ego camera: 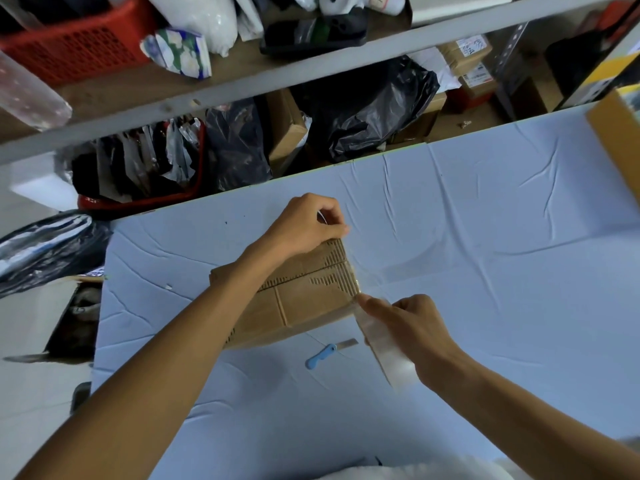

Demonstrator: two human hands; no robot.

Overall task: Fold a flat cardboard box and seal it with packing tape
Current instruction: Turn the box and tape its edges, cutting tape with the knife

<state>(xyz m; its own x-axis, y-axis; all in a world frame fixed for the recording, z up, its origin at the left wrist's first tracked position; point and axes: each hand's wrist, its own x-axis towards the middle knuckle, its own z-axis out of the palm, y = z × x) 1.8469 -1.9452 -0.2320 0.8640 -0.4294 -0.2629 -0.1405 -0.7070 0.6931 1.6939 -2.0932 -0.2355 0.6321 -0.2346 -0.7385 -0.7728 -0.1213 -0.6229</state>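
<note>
A brown cardboard box point(304, 299) lies on the pale blue table point(485, 237), its torn top showing bare corrugation. My left hand point(308, 223) rests at the box's far right corner, fingers pinched on the end of a clear tape strip. The strip runs down the box's right edge. My right hand point(412, 327) grips the roll of clear packing tape point(384, 348) at the box's near right corner, index finger touching that corner.
A blue-handled utility knife point(327, 353) lies just in front of the box. Another cardboard box point(616, 133) juts in at the far right. Behind the table stand shelves with a red basket point(76, 46), black bags point(374, 105) and parcels.
</note>
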